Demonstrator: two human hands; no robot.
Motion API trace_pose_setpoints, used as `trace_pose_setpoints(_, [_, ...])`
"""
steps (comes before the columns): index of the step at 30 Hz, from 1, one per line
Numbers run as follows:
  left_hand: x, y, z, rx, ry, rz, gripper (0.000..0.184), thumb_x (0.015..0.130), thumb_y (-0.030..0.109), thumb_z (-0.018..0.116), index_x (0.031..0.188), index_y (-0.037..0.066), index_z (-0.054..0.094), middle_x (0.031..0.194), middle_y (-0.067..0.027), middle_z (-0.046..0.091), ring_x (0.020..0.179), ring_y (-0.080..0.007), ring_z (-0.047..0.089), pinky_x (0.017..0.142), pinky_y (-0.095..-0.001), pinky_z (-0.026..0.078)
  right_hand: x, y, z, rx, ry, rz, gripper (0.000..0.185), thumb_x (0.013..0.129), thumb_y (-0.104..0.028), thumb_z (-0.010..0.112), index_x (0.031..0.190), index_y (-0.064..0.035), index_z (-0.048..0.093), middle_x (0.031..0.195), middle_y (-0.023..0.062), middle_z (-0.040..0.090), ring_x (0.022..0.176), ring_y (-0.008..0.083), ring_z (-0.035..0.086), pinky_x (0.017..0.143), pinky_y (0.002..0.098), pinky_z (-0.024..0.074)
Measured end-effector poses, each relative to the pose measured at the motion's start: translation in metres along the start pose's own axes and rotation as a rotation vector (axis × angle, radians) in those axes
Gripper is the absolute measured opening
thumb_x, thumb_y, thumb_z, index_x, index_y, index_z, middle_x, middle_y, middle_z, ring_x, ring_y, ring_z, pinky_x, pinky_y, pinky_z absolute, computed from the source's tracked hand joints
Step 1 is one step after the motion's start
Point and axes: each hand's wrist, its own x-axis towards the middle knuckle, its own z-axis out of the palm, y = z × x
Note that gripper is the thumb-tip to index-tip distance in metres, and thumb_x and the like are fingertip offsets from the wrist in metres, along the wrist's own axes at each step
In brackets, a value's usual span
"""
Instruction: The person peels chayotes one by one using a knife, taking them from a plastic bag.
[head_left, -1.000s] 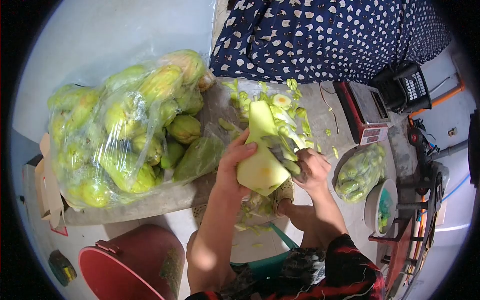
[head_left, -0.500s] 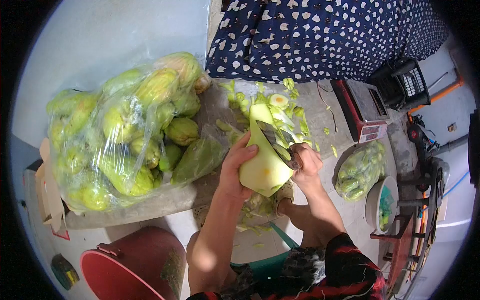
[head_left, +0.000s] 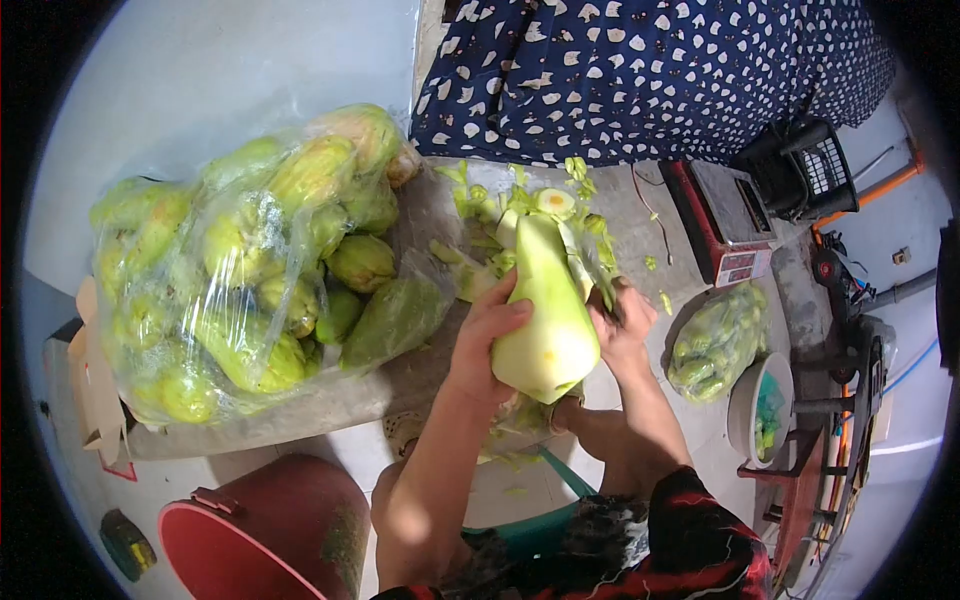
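Peeled fruit [head_left: 548, 325], pale green and tapered, held up over the edge of a concrete ledge [head_left: 628, 200].

Its left side is clasped by the left hand [head_left: 482, 345]; in the closed right hand [head_left: 626, 322] a knife [head_left: 607, 292] is held along the other side, though whether the blade is touching cannot be told. Below, a red bucket [head_left: 250, 510] is set on the floor, left of the legs. Peelings [head_left: 460, 265] are scattered across the ledge, beside a large clear bag [head_left: 245, 270] filled with green fruits. Farther off, a red scale [head_left: 728, 215] is placed near a patterned cloth [head_left: 620, 85].
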Motion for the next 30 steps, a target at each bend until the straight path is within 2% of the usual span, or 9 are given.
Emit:
trace_pose_setpoints(3, [-0.001, 0.006, -0.001, -0.062, -0.033, 0.034, 0.056, 0.083, 0.014, 0.055, 0.134, -0.003, 0.042, 0.114, -0.0153, 0.061, 0.096, -0.0241, 0.065, 0.082, -0.0341, 0.055, 0.009, -0.016, -0.007, 0.071, -0.065, -0.248, 0.015, 0.069, 0.005, 0.068, 0.076, 0.0019, 0.055, 0.066, 0.0125, 0.057, 0.051, 0.0235, 0.055, 0.048, 0.0303, 0.0455])
trace_pose_setpoints(11, [-0.001, 0.005, 0.001, -0.053, -0.049, 0.046, 0.053, 0.084, 0.012, 0.054, 0.133, -0.003, 0.043, 0.112, -0.0144, 0.062, 0.095, -0.0220, 0.066, 0.079, -0.0322, 0.056, 0.006, -0.015, 0.002, 0.044, -0.013, -0.251, 0.012, 0.071, 0.003, 0.066, 0.079, 0.0006, 0.058, 0.069, 0.0114, 0.058, 0.052, 0.0237, 0.056, 0.047, 0.0308, 0.0442])
trace_pose_setpoints(18, [0.000, -0.001, 0.002, -0.011, -0.016, 0.039, 0.057, 0.082, 0.013, 0.057, 0.134, -0.004, 0.043, 0.110, -0.0137, 0.062, 0.093, -0.0212, 0.065, 0.080, -0.0317, 0.055, -0.002, -0.001, 0.009, -0.023, -0.060, -0.100, 0.015, 0.070, -0.001, 0.068, 0.077, -0.0031, 0.055, 0.073, 0.0089, 0.058, 0.056, 0.0234, 0.057, 0.048, 0.0322, 0.0420])
trace_pose_setpoints(21, [0.001, -0.005, -0.005, -0.012, -0.025, 0.011, 0.058, 0.082, 0.014, 0.057, 0.135, -0.004, 0.041, 0.112, -0.0139, 0.061, 0.096, -0.0212, 0.065, 0.081, -0.0317, 0.054, -0.004, 0.006, 0.012, -0.064, -0.130, 0.034, 0.016, 0.070, -0.001, 0.067, 0.076, -0.0035, 0.053, 0.068, 0.0097, 0.056, 0.052, 0.0237, 0.054, 0.047, 0.0333, 0.0416])
trace_pose_setpoints(23, [0.002, -0.004, -0.009, -0.048, -0.113, 0.018, 0.057, 0.084, 0.019, 0.057, 0.135, -0.002, 0.041, 0.117, -0.0161, 0.059, 0.102, -0.0230, 0.063, 0.086, -0.0342, 0.053, -0.010, 0.023, 0.023, -0.077, -0.105, 0.222, 0.016, 0.072, -0.001, 0.067, 0.074, -0.0030, 0.051, 0.060, 0.0099, 0.051, 0.048, 0.0221, 0.050, 0.046, 0.0321, 0.0404])
trace_pose_setpoints(24, [0.004, -0.003, -0.008, -0.048, -0.115, 0.027, 0.057, 0.084, 0.019, 0.057, 0.135, -0.002, 0.041, 0.117, -0.0161, 0.059, 0.102, -0.0230, 0.063, 0.086, -0.0342, 0.053, -0.006, 0.019, 0.023, -0.073, -0.106, 0.215, 0.016, 0.072, -0.001, 0.067, 0.074, -0.0030, 0.051, 0.060, 0.0099, 0.051, 0.048, 0.0221, 0.050, 0.046, 0.0321, 0.0404])
trace_pose_setpoints(26, [0.006, -0.006, -0.006, -0.158, -0.027, 0.103, 0.056, 0.090, 0.031, 0.051, 0.136, 0.000, 0.042, 0.122, -0.0215, 0.057, 0.107, -0.0334, 0.060, 0.095, -0.0431, 0.049, -0.002, 0.007, 0.014, -0.049, -0.063, 0.297, 0.017, 0.074, -0.002, 0.067, 0.073, -0.0025, 0.050, 0.055, 0.0090, 0.047, 0.046, 0.0188, 0.047, 0.046, 0.0303, 0.0396])
trace_pose_setpoints(27, [0.005, -0.004, -0.006, -0.157, -0.020, 0.098, 0.056, 0.090, 0.031, 0.051, 0.136, 0.000, 0.042, 0.122, -0.0215, 0.057, 0.107, -0.0334, 0.060, 0.095, -0.0431, 0.049, -0.001, 0.003, 0.010, -0.001, -0.054, 0.331, 0.017, 0.075, -0.002, 0.066, 0.072, -0.0026, 0.050, 0.054, 0.0078, 0.045, 0.046, 0.0149, 0.044, 0.046, 0.0292, 0.0384])
trace_pose_setpoints(30, [0.006, 0.002, -0.006, -0.250, 0.075, 0.128, 0.049, 0.097, 0.033, 0.043, 0.135, 0.002, 0.044, 0.123, -0.0208, 0.058, 0.110, -0.0331, 0.059, 0.096, -0.0424, 0.048, -0.001, 0.005, 0.015, 0.079, 0.108, 0.184, 0.018, 0.074, -0.002, 0.066, 0.071, -0.0028, 0.049, 0.054, 0.0067, 0.045, 0.046, 0.0138, 0.041, 0.046, 0.0285, 0.0373])
